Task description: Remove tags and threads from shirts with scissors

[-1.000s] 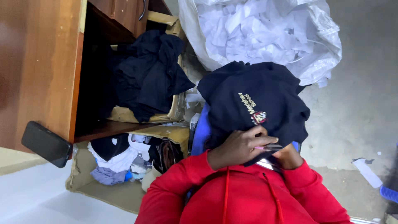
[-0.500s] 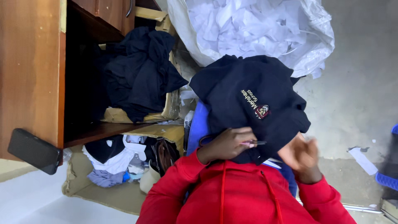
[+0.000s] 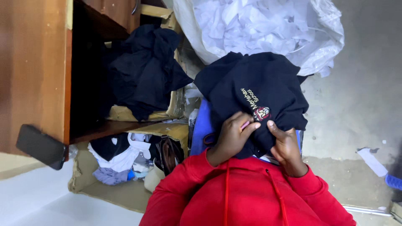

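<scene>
Black embroidered garment (image 3: 251,90) lies in the lap, both hands pinching its lower edge: left hand (image 3: 231,136) at seven o'clock, right hand (image 3: 285,146) at five. At twelve o'clock, a white bag of paper scraps (image 3: 259,25); at nine, dark clothes (image 3: 142,69).

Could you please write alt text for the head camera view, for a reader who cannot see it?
Both hands, left hand and right hand, grip a dark embroidered garment above red sleeves. A white sack of scraps and wooden desk lie beyond.
</scene>
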